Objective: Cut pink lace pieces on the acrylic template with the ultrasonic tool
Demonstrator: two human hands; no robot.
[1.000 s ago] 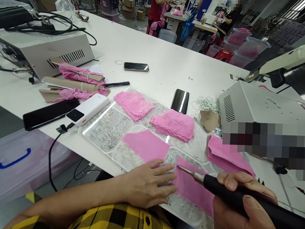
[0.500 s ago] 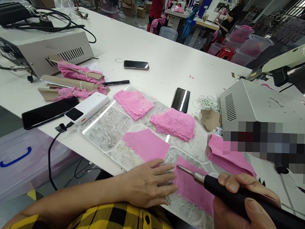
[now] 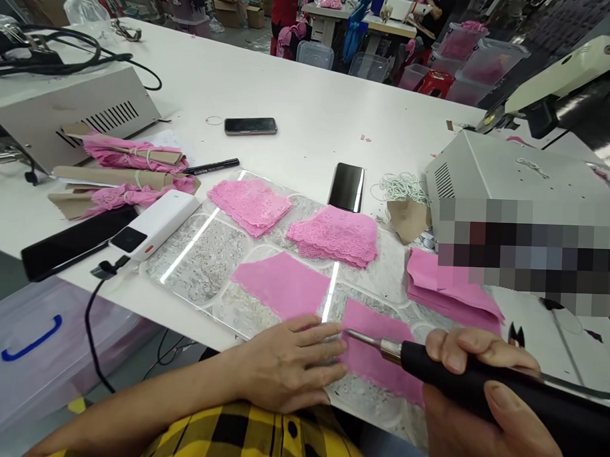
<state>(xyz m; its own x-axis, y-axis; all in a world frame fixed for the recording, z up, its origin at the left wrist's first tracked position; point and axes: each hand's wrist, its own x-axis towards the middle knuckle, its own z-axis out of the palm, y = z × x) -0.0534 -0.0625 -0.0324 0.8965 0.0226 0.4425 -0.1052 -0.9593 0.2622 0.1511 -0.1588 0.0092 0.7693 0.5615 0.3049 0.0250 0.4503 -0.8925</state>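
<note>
Being worked, apparently, along its edge, the pink cloth piece [image 3: 375, 344] is laid between the left hand [image 3: 290, 364], spread flat beside it, and the right hand [image 3: 494, 402], clamped on a black-handled tool [image 3: 474, 382] whose tip [image 3: 366, 338] must presumably be kept steady next.

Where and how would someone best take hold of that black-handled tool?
Probably by its thick black handle, coming from the right, as the right hand does. The handle looks long and stout enough for fingers to wrap around, while the slim metal tip points left, toward the left hand.
</note>
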